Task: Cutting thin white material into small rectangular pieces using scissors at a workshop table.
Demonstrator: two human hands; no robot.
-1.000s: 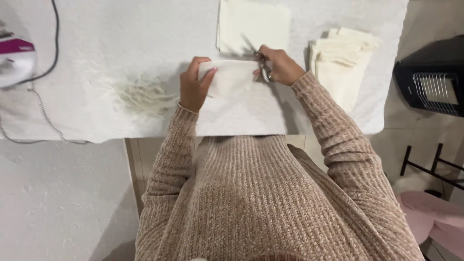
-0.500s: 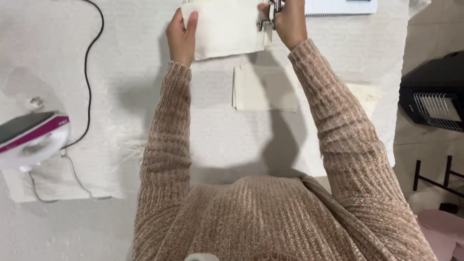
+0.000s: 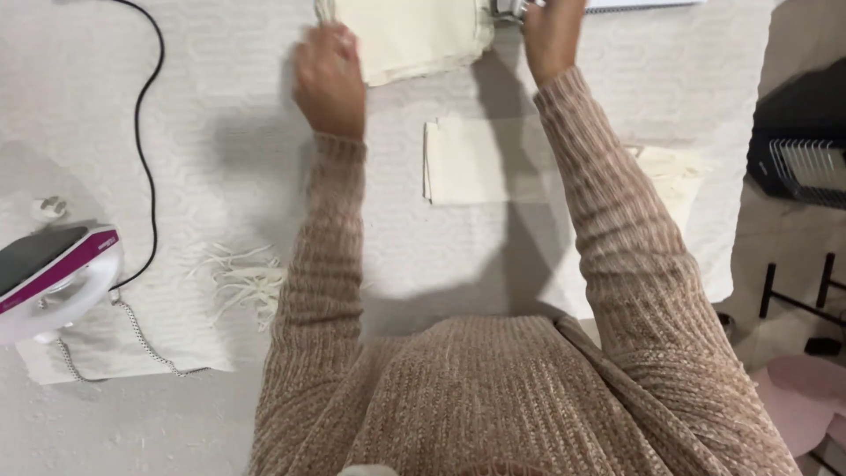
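Cloth handling is the step in hand, judged from the posture: both arms are raised and a cream held cloth (image 3: 410,35) hangs spread between the hands, beyond the far edge of the folded cloth (image 3: 485,163) that lies flat on the white table cover (image 3: 220,132).

- Left hand (image 3: 330,79): beyond the folded cloth and to its left. It is motion-blurred, but the fingers appear closed on the left edge of the held cloth.
- Right hand (image 3: 551,35): beyond the folded cloth's right end, clenched at the right edge of the held cloth. A metal tool (image 3: 511,7), probably scissors, shows at the fingers; the frame edge cuts most of it off.
- Cloth stack (image 3: 674,176): just right of the folded cloth, partly behind the right sleeve.
- Loose thread scraps (image 3: 242,282): nearer the person and well left of the folded cloth.
- Iron (image 3: 53,278): white and magenta, far left of the folded cloth, with its black cord (image 3: 150,159) running away across the cover.

Any next move calls for both edge grips to hold, and for the tool's points to be kept off the fabric, since tool and cloth share one hand.
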